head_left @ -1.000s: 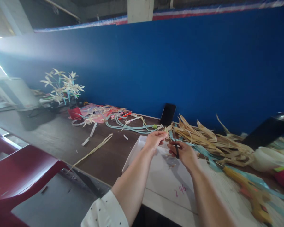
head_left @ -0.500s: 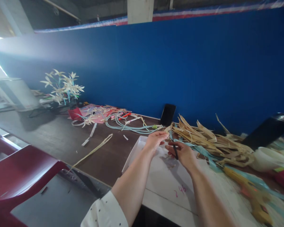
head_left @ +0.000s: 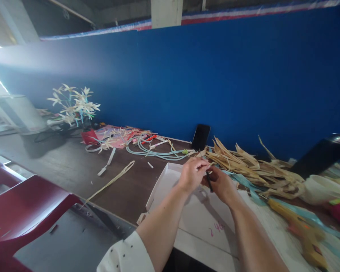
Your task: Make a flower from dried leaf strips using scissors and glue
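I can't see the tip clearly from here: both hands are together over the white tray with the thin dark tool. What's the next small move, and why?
Probably ease the hands slightly apart before working on. The left hand pinches a pale strip piece against the right hand, which holds the thin dark tool over the white tray; the fingers hide where they meet.

Wall: a deep blue partition (head_left: 243,75) runs behind my bench.
Bench: dark wood tabletop (head_left: 62,162).
Seat: a red plastic chair (head_left: 25,211) at my left.
Light: daylight glares in from the far left (quite washed out).
Pillar: pale concrete column (head_left: 164,11) above.
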